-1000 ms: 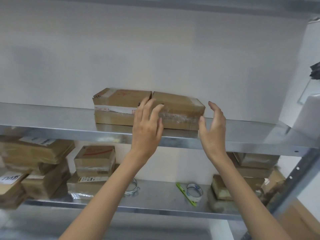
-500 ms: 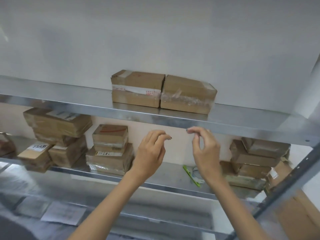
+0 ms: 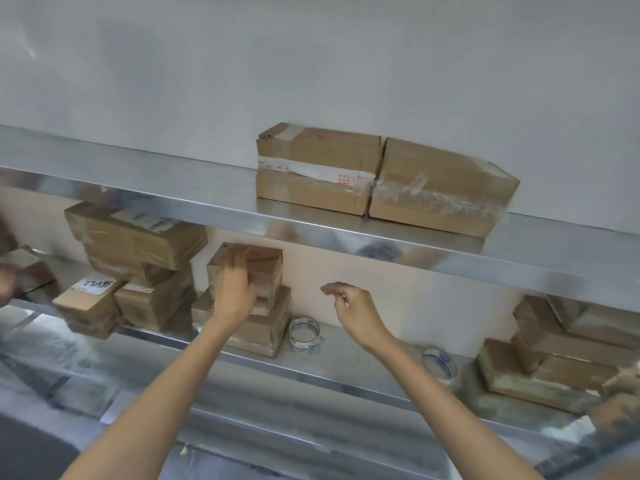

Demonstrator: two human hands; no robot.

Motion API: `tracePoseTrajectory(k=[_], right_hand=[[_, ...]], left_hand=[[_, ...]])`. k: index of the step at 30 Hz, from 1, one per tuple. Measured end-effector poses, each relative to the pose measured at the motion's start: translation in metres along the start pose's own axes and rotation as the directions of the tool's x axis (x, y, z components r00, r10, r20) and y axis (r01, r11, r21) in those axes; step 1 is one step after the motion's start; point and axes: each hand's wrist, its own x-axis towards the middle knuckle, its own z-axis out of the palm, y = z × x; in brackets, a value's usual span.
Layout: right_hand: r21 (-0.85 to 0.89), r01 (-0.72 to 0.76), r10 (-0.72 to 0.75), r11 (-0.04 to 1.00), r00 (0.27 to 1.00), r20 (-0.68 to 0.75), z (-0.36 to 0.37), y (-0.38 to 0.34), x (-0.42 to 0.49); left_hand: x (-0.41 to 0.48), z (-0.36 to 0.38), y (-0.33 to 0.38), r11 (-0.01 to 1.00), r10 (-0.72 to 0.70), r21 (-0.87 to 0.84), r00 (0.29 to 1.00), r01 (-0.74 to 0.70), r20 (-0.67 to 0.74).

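Head: left hand (image 3: 235, 292) on stacked box (image 3: 266, 268)

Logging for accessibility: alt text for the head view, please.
The left hand touches the small top box of a stack on the middle shelf, its grip blurred; the right hand hangs loosely curled, holding nothing. Two boxes sit side by side on the upper shelf.

Soft, even light; glare on the metal shelf edge (image 3: 346, 237); blurred, warped borders.
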Motion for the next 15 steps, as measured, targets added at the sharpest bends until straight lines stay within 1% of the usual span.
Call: tracePoseTrajectory(k=[2, 6, 8, 10, 12, 14, 15], right_hand=[[0.033, -0.099, 0.096, 0.995, 0.991, 0.096, 0.019, -0.006, 0.023], [0.071, -0.26, 0.234, 0.963, 0.937, 0.26, 0.055, -0.023, 0.057], [0.078, -0.311, 0.273, 0.947, 0.911, 0.309, 0.072, -0.028, 0.064], [0.077, -0.321, 0.281, 0.944, 0.904, 0.322, 0.087, -0.03, 0.072], [0.106, -0.335, 0.28, 0.936, 0.894, 0.35, 0.101, -0.025, 0.079], [0.173, -0.357, 0.273, 0.918, 0.884, 0.38, 0.115, -0.012, 0.086], [0.215, -0.366, 0.273, 0.906, 0.889, 0.367, 0.112, -0.013, 0.084]], left_hand=[[0.011, 0.003, -0.017, 0.998, -0.062, -0.002, 0.998, 0.062, -0.013], [0.021, 0.011, -0.04, 0.963, -0.271, 0.013, 0.961, 0.271, 0.048], [0.024, 0.016, -0.052, 0.945, -0.325, 0.008, 0.944, 0.326, 0.059], [0.026, 0.018, -0.059, 0.924, -0.373, -0.055, 0.925, 0.378, 0.074], [0.029, 0.016, -0.059, 0.914, -0.375, -0.139, 0.925, 0.381, 0.067], [0.029, 0.014, -0.052, 0.912, -0.352, -0.218, 0.936, 0.347, 0.017], [0.03, 0.013, -0.047, 0.915, -0.326, -0.257, 0.945, 0.31, -0.021]])
